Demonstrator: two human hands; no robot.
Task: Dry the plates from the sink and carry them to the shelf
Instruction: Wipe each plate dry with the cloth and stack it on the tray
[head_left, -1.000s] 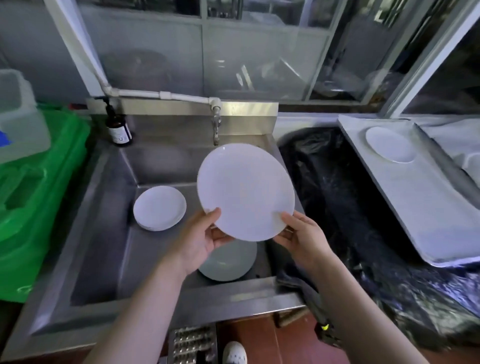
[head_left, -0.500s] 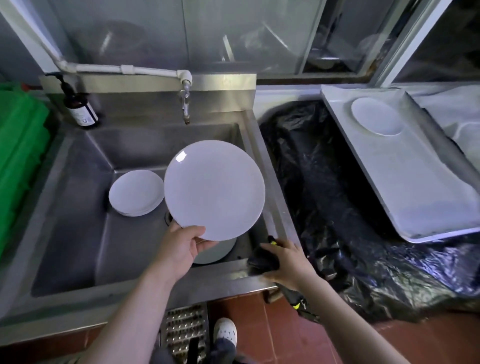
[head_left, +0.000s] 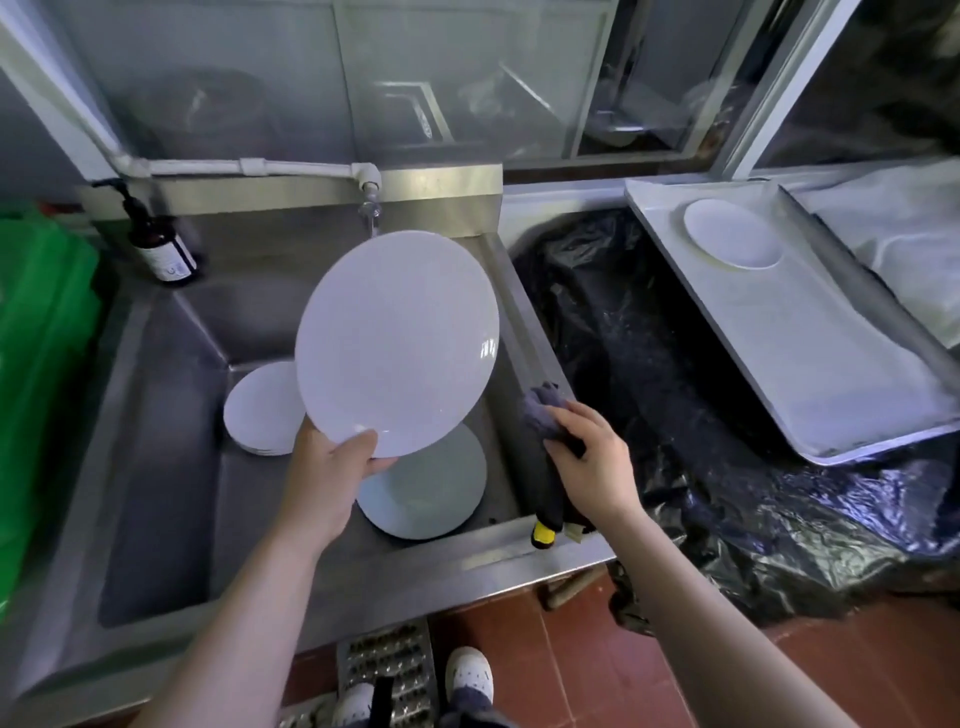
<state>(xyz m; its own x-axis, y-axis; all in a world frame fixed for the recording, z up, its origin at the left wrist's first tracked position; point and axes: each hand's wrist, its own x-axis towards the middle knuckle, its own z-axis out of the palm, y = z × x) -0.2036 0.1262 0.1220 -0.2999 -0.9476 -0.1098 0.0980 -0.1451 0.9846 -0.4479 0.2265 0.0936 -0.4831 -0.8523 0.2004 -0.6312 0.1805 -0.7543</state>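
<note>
My left hand (head_left: 326, 474) grips the lower rim of a large white plate (head_left: 397, 340), held tilted above the steel sink (head_left: 156, 467). To its right, my right hand (head_left: 592, 462) grips a dark grey cloth (head_left: 543, 415) with a yellow tag, which hangs over the sink's right rim. Below the held plate a grey-white plate (head_left: 431, 493) lies flat in the basin. A small stack of white plates (head_left: 262, 410) rests at the basin's back left. One white plate (head_left: 732, 241) lies on a white tray (head_left: 831, 364) at the right.
A tap (head_left: 370, 200) juts out behind the held plate. A brown pump bottle (head_left: 161, 244) stands at the sink's back left corner. Black plastic sheeting (head_left: 675, 389) covers the space between sink and tray. Green bins (head_left: 41, 338) are at the left. My shoes stand by a floor grate (head_left: 387, 670).
My right hand let go of the plate, dropped to the sink's front right corner and took hold of the dark cloth, lifting it along the right rim. My left hand alone keeps the plate.
</note>
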